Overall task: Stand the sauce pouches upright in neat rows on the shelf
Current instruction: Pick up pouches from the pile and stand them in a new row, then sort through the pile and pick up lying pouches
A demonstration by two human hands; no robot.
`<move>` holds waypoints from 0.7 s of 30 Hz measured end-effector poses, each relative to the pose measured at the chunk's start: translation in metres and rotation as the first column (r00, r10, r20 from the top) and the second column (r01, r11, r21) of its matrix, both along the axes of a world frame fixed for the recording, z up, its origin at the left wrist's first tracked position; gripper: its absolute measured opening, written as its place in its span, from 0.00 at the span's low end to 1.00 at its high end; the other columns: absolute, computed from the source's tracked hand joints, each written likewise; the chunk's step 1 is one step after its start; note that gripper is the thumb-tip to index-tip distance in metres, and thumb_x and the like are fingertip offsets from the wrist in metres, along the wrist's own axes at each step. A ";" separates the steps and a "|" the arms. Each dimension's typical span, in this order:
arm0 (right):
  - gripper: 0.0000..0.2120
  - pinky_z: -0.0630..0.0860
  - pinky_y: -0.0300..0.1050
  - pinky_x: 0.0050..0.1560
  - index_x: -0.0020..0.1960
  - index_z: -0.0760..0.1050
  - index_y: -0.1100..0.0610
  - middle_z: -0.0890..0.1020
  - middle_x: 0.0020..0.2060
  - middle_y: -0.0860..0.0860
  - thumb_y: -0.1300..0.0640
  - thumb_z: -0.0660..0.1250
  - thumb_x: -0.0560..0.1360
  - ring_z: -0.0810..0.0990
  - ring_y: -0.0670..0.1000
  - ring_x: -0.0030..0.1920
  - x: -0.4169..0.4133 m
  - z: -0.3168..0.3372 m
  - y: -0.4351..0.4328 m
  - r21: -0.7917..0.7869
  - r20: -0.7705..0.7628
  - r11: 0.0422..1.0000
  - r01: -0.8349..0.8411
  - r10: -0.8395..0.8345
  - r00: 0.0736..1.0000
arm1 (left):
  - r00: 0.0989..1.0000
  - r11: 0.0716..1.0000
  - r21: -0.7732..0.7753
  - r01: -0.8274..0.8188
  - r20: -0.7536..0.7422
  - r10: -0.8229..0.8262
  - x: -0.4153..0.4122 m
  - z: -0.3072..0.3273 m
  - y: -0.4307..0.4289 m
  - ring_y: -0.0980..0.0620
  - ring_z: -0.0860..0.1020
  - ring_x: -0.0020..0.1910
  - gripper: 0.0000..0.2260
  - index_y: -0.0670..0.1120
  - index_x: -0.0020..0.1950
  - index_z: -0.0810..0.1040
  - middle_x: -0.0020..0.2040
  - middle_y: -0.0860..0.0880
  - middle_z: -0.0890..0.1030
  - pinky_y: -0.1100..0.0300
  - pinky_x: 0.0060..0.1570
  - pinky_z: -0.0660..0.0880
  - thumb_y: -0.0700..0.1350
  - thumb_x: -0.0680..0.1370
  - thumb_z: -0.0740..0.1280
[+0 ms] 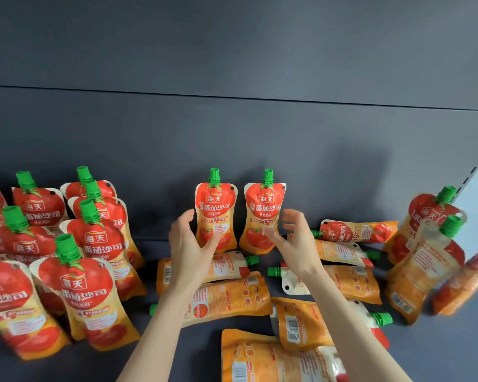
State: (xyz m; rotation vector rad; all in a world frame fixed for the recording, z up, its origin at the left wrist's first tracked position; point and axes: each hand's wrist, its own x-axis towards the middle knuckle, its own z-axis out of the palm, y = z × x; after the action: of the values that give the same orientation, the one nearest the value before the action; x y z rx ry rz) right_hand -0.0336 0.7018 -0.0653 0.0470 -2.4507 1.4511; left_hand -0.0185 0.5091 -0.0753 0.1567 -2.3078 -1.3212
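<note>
Red upright pair (215,205), left hand (189,244) and right hand (293,241) flanking it, grips released; fallen pouches (226,299) before it, rows (94,244) leftward.

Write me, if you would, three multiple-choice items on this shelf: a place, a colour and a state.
1. Where does the centre pair of pouches, between the left hand and right hand, stand? A. front edge B. back of the shelf C. atop other pouches
2. The caps are: A. green B. red C. white
3. The pouches under the forearms are: A. upright B. hanging C. lying flat
B, they stand by the back panel; A, every visible cap is green; C, their caps point sideways.
</note>
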 end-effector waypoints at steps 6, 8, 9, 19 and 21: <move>0.13 0.70 0.32 0.46 0.58 0.74 0.56 0.77 0.52 0.48 0.53 0.66 0.76 0.75 0.44 0.50 0.041 0.009 0.016 0.113 -0.022 0.992 -0.048 0.051 0.998 | 0.983 0.981 -0.072 0.180 -0.017 -0.182 0.059 0.003 0.029 0.60 0.69 0.59 0.16 0.50 0.62 0.71 0.58 0.57 0.71 0.71 0.52 0.66 0.49 0.75 0.68; 0.12 0.70 0.28 0.42 0.57 0.75 0.56 0.78 0.49 0.47 0.54 0.66 0.76 0.76 0.44 0.48 0.058 0.008 0.027 0.126 -0.002 0.987 -0.097 0.098 0.995 | 0.973 0.969 -0.101 0.227 -0.013 -0.230 0.078 0.001 0.041 0.61 0.70 0.57 0.14 0.51 0.60 0.73 0.56 0.58 0.73 0.74 0.52 0.67 0.50 0.76 0.67; 0.12 0.70 0.28 0.42 0.58 0.75 0.55 0.79 0.49 0.47 0.53 0.66 0.76 0.77 0.45 0.48 0.067 0.007 0.033 0.142 0.019 0.983 -0.119 0.118 0.993 | 0.971 0.965 -0.108 0.237 -0.001 -0.239 0.088 0.001 0.046 0.62 0.71 0.57 0.14 0.51 0.60 0.73 0.56 0.59 0.74 0.75 0.52 0.66 0.51 0.76 0.66; 0.26 0.61 0.50 0.66 0.63 0.73 0.47 0.76 0.61 0.43 0.35 0.63 0.70 0.69 0.52 0.63 0.138 -0.029 0.091 0.457 0.140 0.861 -0.224 0.179 0.974 | 0.968 0.918 -0.316 0.241 0.146 -0.204 0.158 -0.007 0.083 0.54 0.69 0.66 0.24 0.50 0.68 0.70 0.67 0.55 0.73 0.61 0.64 0.63 0.61 0.76 0.60; 0.28 0.57 0.49 0.67 0.65 0.73 0.47 0.74 0.65 0.43 0.35 0.61 0.69 0.67 0.52 0.65 0.144 -0.032 0.093 0.496 0.114 0.839 -0.223 0.191 0.975 | 0.964 0.871 -0.417 0.260 0.170 -0.206 0.163 -0.007 0.088 0.54 0.69 0.66 0.30 0.50 0.69 0.68 0.68 0.55 0.72 0.62 0.62 0.63 0.66 0.74 0.53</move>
State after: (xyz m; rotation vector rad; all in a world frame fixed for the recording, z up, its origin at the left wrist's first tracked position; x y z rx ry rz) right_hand 0.1104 0.7951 -0.0977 0.3961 -2.8848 0.8387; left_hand 0.1441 0.5967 -0.0827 -0.2045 -2.7317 -0.8767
